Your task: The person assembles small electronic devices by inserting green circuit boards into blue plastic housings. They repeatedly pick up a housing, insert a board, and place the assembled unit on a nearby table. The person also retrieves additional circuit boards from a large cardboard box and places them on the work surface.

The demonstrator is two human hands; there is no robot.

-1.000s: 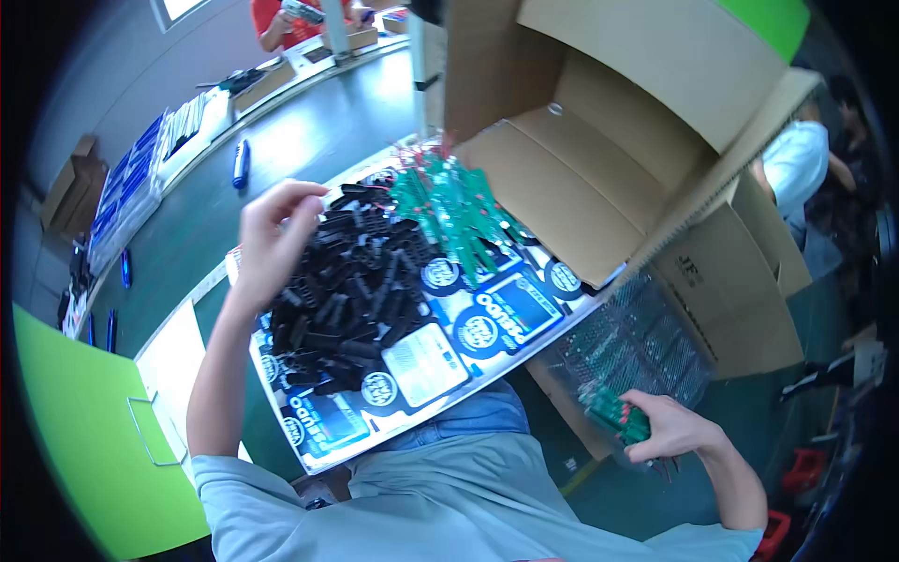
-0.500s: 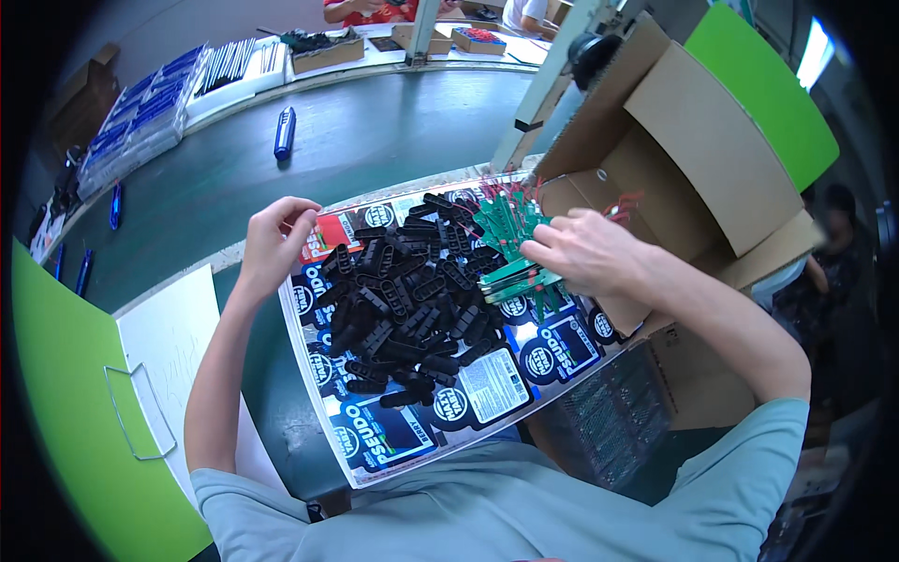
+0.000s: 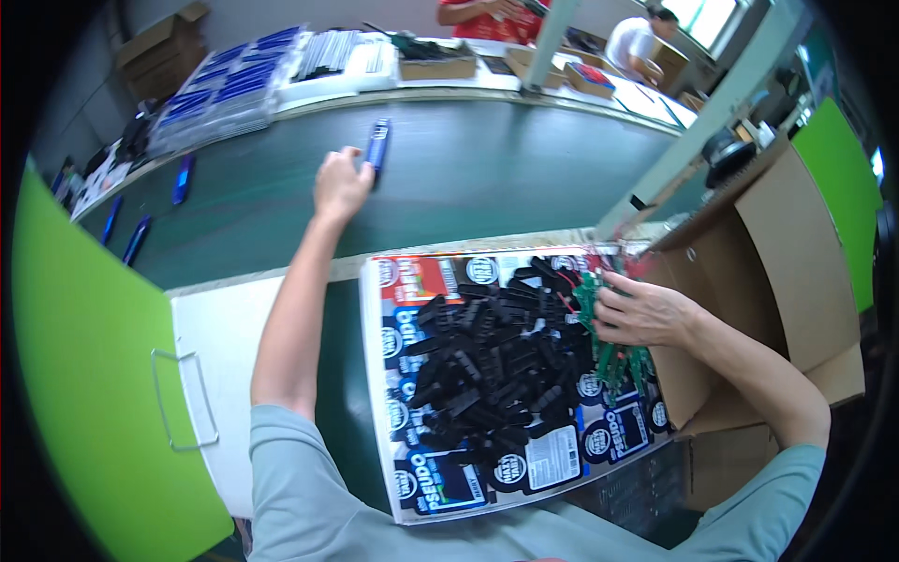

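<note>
My left hand [image 3: 341, 185] is stretched out over the green belt, fingers apart. Its fingertips are beside the near end of a blue pen-shaped device [image 3: 377, 142]; whether they touch it I cannot tell. My right hand [image 3: 646, 312] curls over a bunch of narrow green circuit boards [image 3: 613, 363] with thin red wires, its fingers closed on some of them. Beside these boards lies a heap of black slotted plastic parts [image 3: 496, 361]. Boards and black parts rest on a flat printed sheet stack [image 3: 552, 459] in front of me.
An open cardboard box [image 3: 815, 272] stands at the right, by a metal post [image 3: 693, 155]. More blue devices [image 3: 183, 180] lie on the belt [image 3: 487, 169] at left. Trays of blue parts [image 3: 234, 80] are across it, with two people behind. A green panel [image 3: 103, 375] borders the left.
My left hand has left the sheet's far left corner and reached forward to the blue device. The view has shifted. My right hand stays at the green boards.
</note>
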